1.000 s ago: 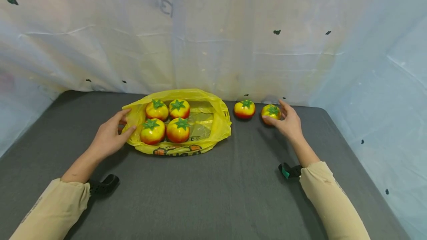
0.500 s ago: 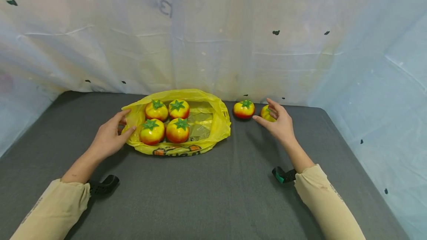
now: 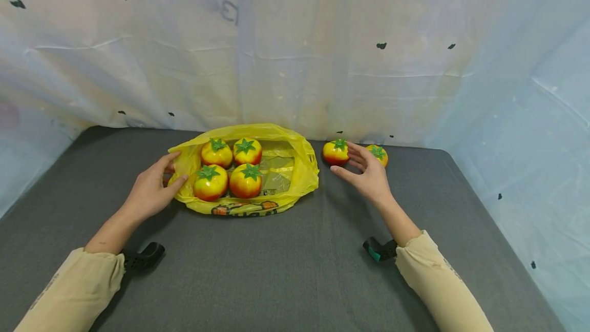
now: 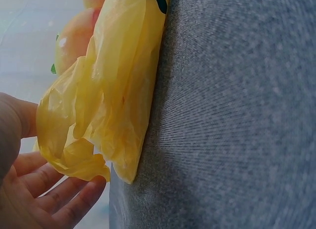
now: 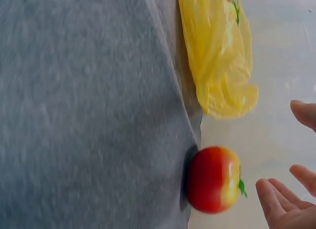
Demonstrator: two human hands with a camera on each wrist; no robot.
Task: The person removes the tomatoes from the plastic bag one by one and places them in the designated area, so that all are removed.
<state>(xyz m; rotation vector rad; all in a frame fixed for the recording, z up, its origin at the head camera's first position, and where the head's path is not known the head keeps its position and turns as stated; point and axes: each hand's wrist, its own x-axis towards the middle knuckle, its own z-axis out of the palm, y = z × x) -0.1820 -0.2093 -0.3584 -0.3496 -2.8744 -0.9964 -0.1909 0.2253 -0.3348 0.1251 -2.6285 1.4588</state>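
A yellow plastic bag [image 3: 306, 165] lies with its mouth spread wide, holding several red-yellow tomatoes [image 3: 246, 181] with green star-shaped tops. My left hand [image 3: 149, 187] grips the bag's left rim, thumb on one side and fingers on the other in the left wrist view. Right of the bag, a tomato [image 3: 334, 153] rests on the table. My right hand [image 3: 370, 175] is beside it, thumb and fingers spread apart, fingertips overlapping its right side in the head view. A gap shows between those fingers and the tomato [image 5: 212, 179] in the right wrist view. Another tomato [image 3: 380, 153] sits partly hidden behind the right hand.
The dark grey table [image 3: 276, 270] ends at the back against a pale plastic sheet wall [image 3: 295, 65]. A bluish sheet [image 3: 530, 142] borders the right side. A black wrist device [image 3: 145, 256] is strapped to each forearm.
My right hand has moved left, leaving the far right tomato and coming up to the tomato nearer the bag. The left hand and the bag have stayed in place.
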